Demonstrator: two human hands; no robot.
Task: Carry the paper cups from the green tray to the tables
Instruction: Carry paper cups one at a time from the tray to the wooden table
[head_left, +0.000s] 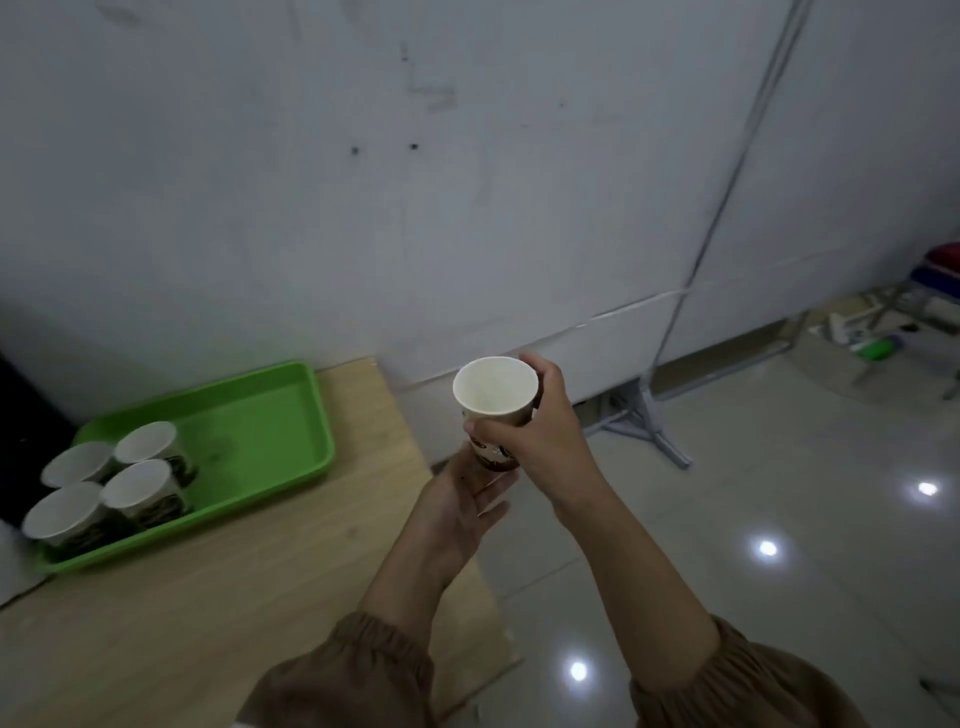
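green plastic, the tray (291, 415) lies on a pale wooden table (208, 597) at the left, set against a grey-white wall (363, 208). four paper cups (137, 486) stand upright and close together in its near left end. a fifth cup (493, 387), white inside with a brown print on its side, is off the tray, held upright in the air just past the table's right edge, above the shiny tiled floor (779, 467). the right hand (540, 431) grips it round the side, thumb on the near side and fingers curled round the far side. the left hand (462, 504) lies palm up beneath the cup, fingers straight and relaxed; whether it touches the base cannot be told. both wrists come out of brown sleeves (363, 670).
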